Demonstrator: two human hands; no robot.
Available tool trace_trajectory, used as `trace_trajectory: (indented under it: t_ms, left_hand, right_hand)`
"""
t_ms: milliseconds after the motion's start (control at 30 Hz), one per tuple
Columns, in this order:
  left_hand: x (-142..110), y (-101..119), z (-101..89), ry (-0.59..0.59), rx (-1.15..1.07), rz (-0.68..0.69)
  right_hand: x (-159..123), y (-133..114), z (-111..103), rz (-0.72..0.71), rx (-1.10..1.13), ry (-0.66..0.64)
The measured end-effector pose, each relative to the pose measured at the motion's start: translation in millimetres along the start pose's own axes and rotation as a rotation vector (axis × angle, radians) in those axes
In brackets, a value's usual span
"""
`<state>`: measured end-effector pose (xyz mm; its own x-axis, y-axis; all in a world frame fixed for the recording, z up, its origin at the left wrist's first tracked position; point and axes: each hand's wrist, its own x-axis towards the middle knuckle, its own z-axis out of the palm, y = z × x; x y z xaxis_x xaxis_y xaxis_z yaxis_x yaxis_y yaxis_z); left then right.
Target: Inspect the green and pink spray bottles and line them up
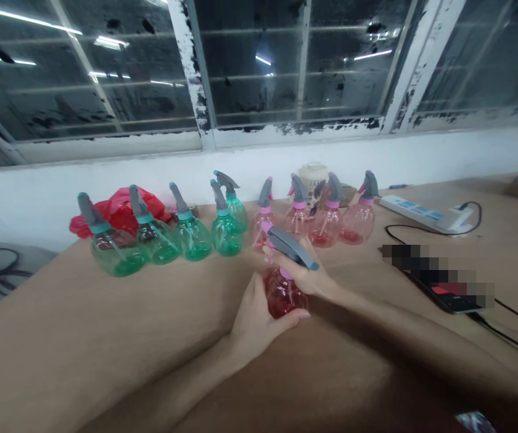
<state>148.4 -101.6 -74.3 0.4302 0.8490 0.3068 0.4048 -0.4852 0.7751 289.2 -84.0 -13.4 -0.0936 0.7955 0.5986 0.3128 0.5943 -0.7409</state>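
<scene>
A pink spray bottle with a grey trigger head stands on the wooden table in front of me. My left hand wraps round the lower part of its clear body, thumb across the front. Around the pink collar, just below the grey head, my right hand is closed; some of its fingers are hidden behind the bottle. Behind my hands several pink spray bottles stand in a row. To their left is a row of green spray bottles, each with a little green at the bottom.
A red plastic bag lies behind the green bottles. A white lidded container stands behind the pink ones. On the right are a power strip with a black cable and a phone. A white wall and windows border the table's back.
</scene>
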Motion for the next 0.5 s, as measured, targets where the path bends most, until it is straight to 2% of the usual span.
trace_trajectory:
  t_ms: [233,500]
  left_hand:
    - [0.2,-4.4,1.1,-0.014,-0.017,0.008]
    - [2.0,-3.2,1.2,-0.024,-0.016,0.03]
  right_hand:
    - [-0.5,-1.9,-2.0,0.017,0.136,-0.073]
    - [-1.5,1.8,-4.8,0.027,0.171,-0.14]
